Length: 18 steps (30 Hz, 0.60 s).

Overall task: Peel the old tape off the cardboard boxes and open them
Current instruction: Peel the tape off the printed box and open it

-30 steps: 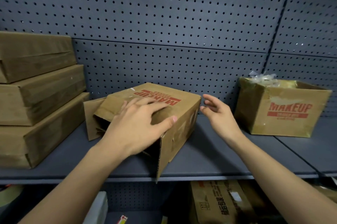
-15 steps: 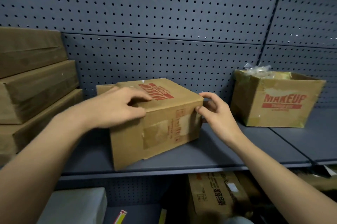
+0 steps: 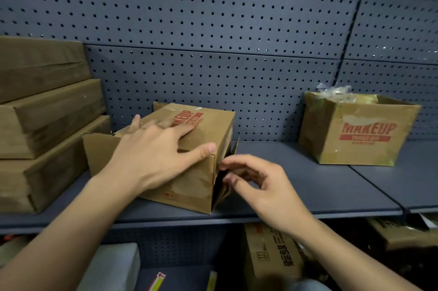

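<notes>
Steadying brown red-printed cardboard box (image 3: pixel 184 184) under my spread left hand (image 3: pixel 151 155); right hand (image 3: pixel 260 184) is curling at its end flap, grip unclear; next, pinching tape.

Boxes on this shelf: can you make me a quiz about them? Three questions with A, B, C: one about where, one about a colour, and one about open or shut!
1. Where does the left hand lie?
A. On the stack of flat boxes
B. On top of the middle box
C. On the pegboard

2. What colour is the MAKEUP print on the right box?
A. Blue
B. Green
C. Red

3. How is the right box's top?
A. Open
B. Taped shut
C. Crushed flat

Answers:
1 B, its fingers lie spread flat across that box's top.
2 C, the letters are red on brown cardboard.
3 A, its rim stands open, with crumpled plastic showing at the back.
</notes>
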Tool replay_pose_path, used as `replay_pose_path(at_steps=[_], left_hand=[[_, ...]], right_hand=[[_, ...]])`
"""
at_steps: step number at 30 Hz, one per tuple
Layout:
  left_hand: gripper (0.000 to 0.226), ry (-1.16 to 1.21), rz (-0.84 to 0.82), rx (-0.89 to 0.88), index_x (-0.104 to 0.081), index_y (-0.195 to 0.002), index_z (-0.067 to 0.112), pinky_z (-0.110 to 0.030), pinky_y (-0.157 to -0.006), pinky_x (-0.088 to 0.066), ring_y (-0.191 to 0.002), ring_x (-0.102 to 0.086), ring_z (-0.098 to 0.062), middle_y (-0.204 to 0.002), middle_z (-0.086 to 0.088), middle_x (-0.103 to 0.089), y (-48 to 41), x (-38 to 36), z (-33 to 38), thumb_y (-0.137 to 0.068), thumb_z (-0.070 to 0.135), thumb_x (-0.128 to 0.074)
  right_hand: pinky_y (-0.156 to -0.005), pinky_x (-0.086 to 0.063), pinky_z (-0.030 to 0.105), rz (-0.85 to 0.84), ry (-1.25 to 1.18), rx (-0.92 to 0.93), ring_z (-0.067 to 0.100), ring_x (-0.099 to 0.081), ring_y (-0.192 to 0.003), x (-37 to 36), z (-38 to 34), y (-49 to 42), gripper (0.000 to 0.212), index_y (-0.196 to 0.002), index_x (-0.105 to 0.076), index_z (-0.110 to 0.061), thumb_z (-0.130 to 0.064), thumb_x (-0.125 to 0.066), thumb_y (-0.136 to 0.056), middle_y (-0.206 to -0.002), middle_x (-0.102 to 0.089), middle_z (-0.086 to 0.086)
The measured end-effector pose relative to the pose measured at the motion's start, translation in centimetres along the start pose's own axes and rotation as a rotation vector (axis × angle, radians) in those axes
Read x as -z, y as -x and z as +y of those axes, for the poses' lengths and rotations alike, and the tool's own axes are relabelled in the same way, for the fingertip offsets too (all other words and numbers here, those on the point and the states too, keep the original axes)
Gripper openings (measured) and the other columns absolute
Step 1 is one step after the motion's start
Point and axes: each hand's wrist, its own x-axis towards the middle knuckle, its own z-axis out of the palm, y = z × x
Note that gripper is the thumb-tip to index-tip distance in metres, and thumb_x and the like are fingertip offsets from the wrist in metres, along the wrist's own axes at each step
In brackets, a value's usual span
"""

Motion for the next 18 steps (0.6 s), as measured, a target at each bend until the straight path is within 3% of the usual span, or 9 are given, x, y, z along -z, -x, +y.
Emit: replay_pose_path(at_steps=[3, 6, 8, 11, 13, 15, 18], left_hand=[[0.113, 0.034, 0.0, -0.007, -0.041, -0.142, 0.045, -0.052, -0.122, -0.009, -0.141, -0.039, -0.02, -0.155, 0.005, -0.041, 0.2, 0.2, -0.2, -0.053, 0.104, -0.004], [0.117, 0.061, -0.016, 0.003, -0.042, -0.139, 0.044, -0.052, -0.12, -0.009, -0.141, -0.039, -0.02, -0.155, 0.008, -0.04, 0.5, 0.4, -0.2, -0.046, 0.106, -0.01], [0.12, 0.045, -0.024, 0.009, -0.04, -0.14, 0.044, -0.052, -0.12, -0.008, -0.142, -0.037, -0.02, -0.156, 0.007, -0.038, 0.6, 0.3, -0.1, -0.043, 0.108, -0.013], [0.116, 0.024, -0.004, 0.002, -0.04, -0.14, 0.044, -0.052, -0.12, -0.007, -0.141, -0.039, -0.021, -0.155, 0.008, -0.039, 0.7, 0.0, -0.4, -0.045, 0.107, -0.016], [0.109, 0.028, 0.008, -0.014, -0.042, -0.135, 0.045, -0.053, -0.121, -0.008, -0.138, -0.042, -0.019, -0.152, 0.01, -0.043, 0.7, -0.2, -0.7, -0.048, 0.106, -0.016], [0.104, 0.041, 0.01, -0.034, -0.043, -0.131, 0.046, -0.054, -0.122, -0.01, -0.134, -0.045, -0.018, -0.149, 0.013, -0.046, 0.5, -0.3, -0.9, -0.049, 0.105, -0.017], [0.101, 0.052, 0.007, -0.048, -0.044, -0.128, 0.047, -0.05, -0.12, -0.015, -0.132, -0.046, -0.018, -0.148, 0.015, -0.046, 0.4, -0.2, -1.1, -0.05, 0.105, -0.019]], right_hand=[[-0.097, -0.051, 0.035, 0.063, 0.082, -0.007, 0.009, -0.066, -0.104, 0.6, 1.4, -1.0, 0.026, -0.106, -0.073, -0.027, -0.008, -0.065, -0.091, -0.105, -0.073, -0.011], [-0.107, -0.04, 0.032, -0.024, 0.303, -0.005, 0.0, -0.053, -0.118, 1.5, 2.9, -2.4, 0.019, -0.109, -0.072, -0.029, -0.021, -0.062, -0.096, -0.113, -0.067, -0.015], [-0.107, -0.038, 0.039, -0.089, 0.464, 0.037, 0.005, -0.05, -0.121, 1.7, 3.6, -3.0, 0.021, -0.105, -0.072, -0.028, -0.036, -0.053, -0.098, -0.11, -0.065, -0.016], [-0.101, -0.039, 0.044, -0.121, 0.585, 0.039, 0.009, -0.056, -0.111, 1.9, 4.2, -3.1, 0.03, -0.096, -0.07, -0.027, -0.046, -0.046, -0.096, -0.1, -0.066, -0.01], [-0.096, -0.041, 0.038, -0.177, 0.609, 0.02, 0.011, -0.06, -0.095, 1.8, 4.6, -2.9, 0.017, -0.098, -0.068, -0.027, -0.038, -0.055, -0.096, -0.094, -0.065, -0.012], [-0.092, -0.045, 0.034, -0.211, 0.639, -0.013, 0.015, -0.061, -0.092, 1.6, 5.0, -2.5, 0.013, -0.104, -0.063, -0.026, -0.033, -0.064, -0.094, -0.094, -0.064, -0.014], [-0.076, -0.052, 0.04, -0.14, 0.599, -0.111, 0.018, -0.06, -0.081, 1.2, 5.6, -2.4, 0.032, -0.106, -0.046, -0.029, -0.033, -0.071, -0.088, -0.085, -0.064, -0.005]])
